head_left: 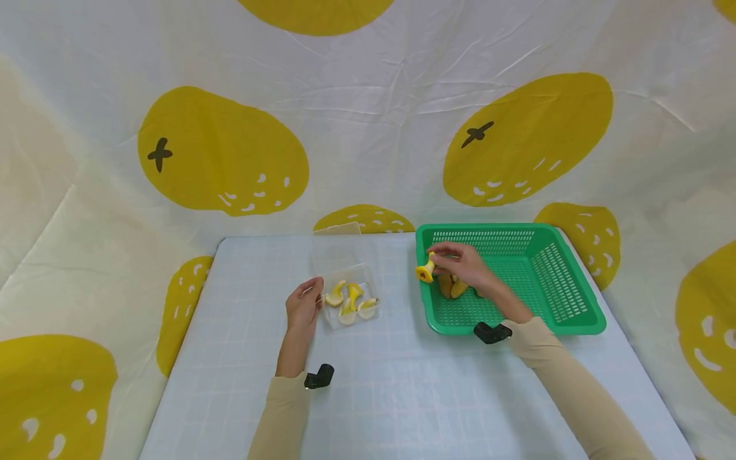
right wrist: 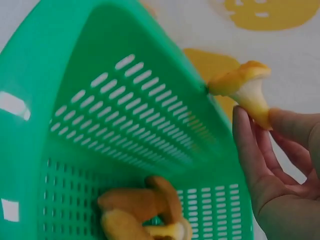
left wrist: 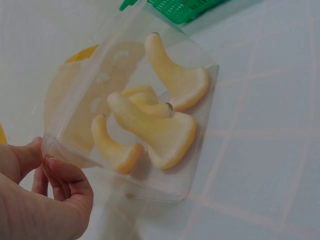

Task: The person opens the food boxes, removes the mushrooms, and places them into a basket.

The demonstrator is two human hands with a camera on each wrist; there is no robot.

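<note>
Mushroom (head_left: 425, 273) held at the left rim of the green basket (head_left: 517, 228), pinched by the stem in the right hand (head_left: 462, 264), a hold that presumably spares the cap. Left hand (head_left: 303, 304) grips the left edge of the clear container (head_left: 363, 275), likely to steady it, being light. Yellow mushrooms (left wrist: 150, 125) lie inside; browner mushrooms (right wrist: 132, 202) rest toward the basket's left end.

Yellow-patterned white backdrop (head_left: 368, 128), pale checked tabletop (head_left: 397, 396)
</note>
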